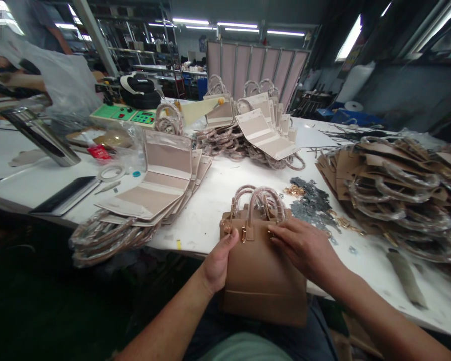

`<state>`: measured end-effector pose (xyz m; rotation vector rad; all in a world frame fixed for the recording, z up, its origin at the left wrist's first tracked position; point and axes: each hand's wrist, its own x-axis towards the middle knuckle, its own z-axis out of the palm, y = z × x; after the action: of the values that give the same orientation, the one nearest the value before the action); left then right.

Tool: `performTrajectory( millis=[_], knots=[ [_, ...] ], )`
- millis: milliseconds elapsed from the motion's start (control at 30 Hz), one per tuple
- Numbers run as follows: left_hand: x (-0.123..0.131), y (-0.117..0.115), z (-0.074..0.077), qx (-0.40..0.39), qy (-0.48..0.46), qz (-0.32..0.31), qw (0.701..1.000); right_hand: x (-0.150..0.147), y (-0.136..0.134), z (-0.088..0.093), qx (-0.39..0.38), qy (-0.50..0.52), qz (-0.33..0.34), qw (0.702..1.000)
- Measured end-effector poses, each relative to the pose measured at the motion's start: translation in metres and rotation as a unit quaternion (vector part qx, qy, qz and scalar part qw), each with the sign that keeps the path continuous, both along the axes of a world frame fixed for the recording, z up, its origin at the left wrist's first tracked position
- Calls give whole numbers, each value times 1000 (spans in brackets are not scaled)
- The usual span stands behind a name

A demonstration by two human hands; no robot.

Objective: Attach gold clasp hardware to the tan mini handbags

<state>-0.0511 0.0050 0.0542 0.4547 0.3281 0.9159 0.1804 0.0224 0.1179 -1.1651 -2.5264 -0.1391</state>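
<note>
A tan leather handbag (261,273) with plastic-wrapped handles (259,198) lies at the near edge of the white table (210,210), partly over my lap. My left hand (218,260) grips its left side, thumb up near a gold clasp (243,234). Over the bag's top edge rests my right hand (302,245), fingers curled and pressing near the handle fitting. What the fingertips pinch is hidden.
Stacks of unfinished bag panels with wrapped handles lie at left (150,195), at the back (255,133) and at right (394,185). Small dark and gold metal fittings (311,200) are scattered beside the bag. A green control box (130,115) and a person stand far left.
</note>
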Motion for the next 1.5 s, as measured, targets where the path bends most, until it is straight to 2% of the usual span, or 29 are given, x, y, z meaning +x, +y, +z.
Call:
performTrajectory(
  millis=[200,367,433,567,1033,1300,1500],
  knots=[
    [2,-1,-1,-3,3,19,1000,-4,9,-2,15,-23,3,1000],
    [3,1,2,-14,6,27,1000,2,9,-7,-40,79,20,996],
    [2,1,1,-19,2,18,1000,3,8,-6,-58,91,33,994],
    [1,2,-1,-28,2,-1,1000,4,10,-2,-55,68,43,995],
    [2,5,0,-58,-11,-14,998,3,18,-12,-27,21,49,998],
    [3,6,0,-55,-33,-24,998,4,18,-10,-27,3,73,997],
    [3,7,-4,-65,-40,-23,997,4,17,-17,24,-26,70,997]
  ],
)
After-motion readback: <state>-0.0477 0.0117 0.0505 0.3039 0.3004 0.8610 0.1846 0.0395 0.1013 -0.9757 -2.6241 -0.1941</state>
